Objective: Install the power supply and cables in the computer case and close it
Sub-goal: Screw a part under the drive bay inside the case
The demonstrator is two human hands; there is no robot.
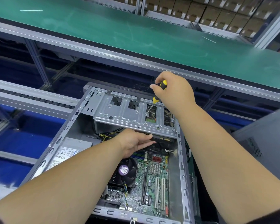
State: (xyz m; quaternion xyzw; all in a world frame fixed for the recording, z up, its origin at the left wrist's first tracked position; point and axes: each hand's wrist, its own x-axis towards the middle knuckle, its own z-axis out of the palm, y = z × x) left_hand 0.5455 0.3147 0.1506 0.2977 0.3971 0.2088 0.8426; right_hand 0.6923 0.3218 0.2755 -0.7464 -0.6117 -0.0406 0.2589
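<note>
An open grey computer case (58,139) lies on its side below me. Its green motherboard (153,178) and black CPU fan (124,171) are exposed. The power supply (61,156), with a white label, sits in the case's left corner, and yellow and black cables (106,136) run from it. My right hand (173,89) grips a yellow and black screwdriver (158,97), its tip on a screw in the silver drive cage (129,113). My left hand (134,143) reaches under the cage's front edge, fingers flat against a dark drive there.
A green conveyor belt (136,34) with a metal rail runs across the back. Shelves of cardboard boxes (217,12) stand behind it. A grey case side panel (265,139) rests at the right. Blue bins (23,143) sit at the left below a roller track.
</note>
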